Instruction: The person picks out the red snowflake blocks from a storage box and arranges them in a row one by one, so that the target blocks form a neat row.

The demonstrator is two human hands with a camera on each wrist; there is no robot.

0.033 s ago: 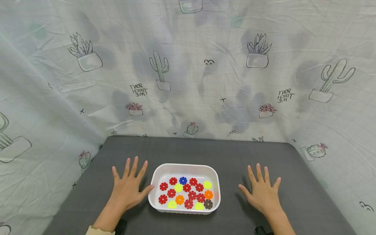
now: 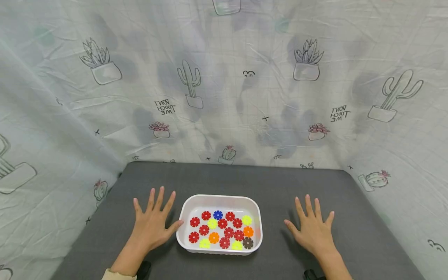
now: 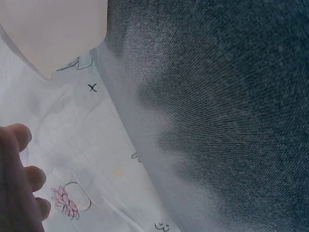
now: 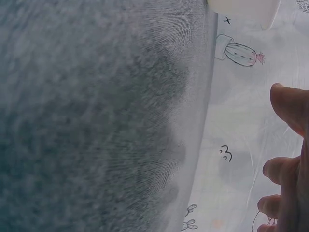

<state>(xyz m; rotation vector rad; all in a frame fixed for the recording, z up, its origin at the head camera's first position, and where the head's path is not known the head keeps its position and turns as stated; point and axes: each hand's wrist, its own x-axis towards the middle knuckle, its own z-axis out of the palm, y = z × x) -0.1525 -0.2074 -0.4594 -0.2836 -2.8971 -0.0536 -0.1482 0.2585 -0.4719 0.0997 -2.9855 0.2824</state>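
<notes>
A white tray (image 2: 219, 200) stands on the dark table, holding several flat notched discs: red ones (image 2: 224, 243), a blue one (image 2: 218, 215), yellow ones, orange ones (image 2: 214, 237) and a dark brown one (image 2: 247, 243). Left of it the left hand (image 2: 150, 227) is spread with straight fingers, its thumb tip at the tray's left rim; whether it touches cannot be told. The right hand (image 2: 313, 231) is spread too, apart from the tray on its right, holding nothing. Each wrist view shows fingers at its edge and part of the white tray (image 3: 58, 29) (image 4: 248, 10).
The dark grey table (image 2: 280, 186) has a rounded far edge. Behind it and at both sides hangs a pale curtain (image 2: 224, 97) printed with cacti and potted plants. Dark objects, partly hidden, lie beside each wrist.
</notes>
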